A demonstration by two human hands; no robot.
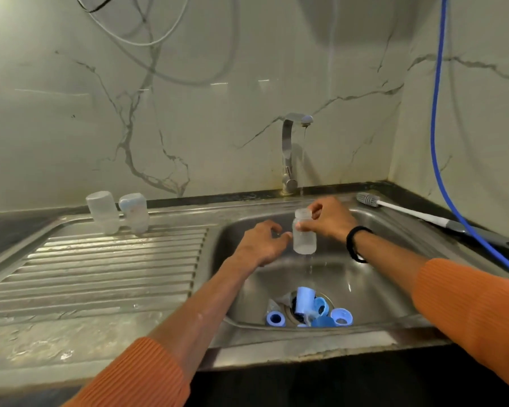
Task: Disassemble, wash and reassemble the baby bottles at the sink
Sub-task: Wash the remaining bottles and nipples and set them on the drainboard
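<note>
Right hand (331, 220) grasping clear bottle body (304, 235) upright over sink (379, 289), under running faucet (291, 151). Left hand (262, 243) beside bottle, fingers loosely curled, holding nothing. Blue caps, rings (309, 308) near drain.

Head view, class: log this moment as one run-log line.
step: rinsing | right hand: holds bottle under tap | left hand: beside bottle | blue parts: in sink

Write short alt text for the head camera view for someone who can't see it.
Right hand holds a clear bottle under the running tap over the sink, left hand beside it. Blue bottle parts lie by the drain; two bottles stand inverted on the drainboard.
</note>
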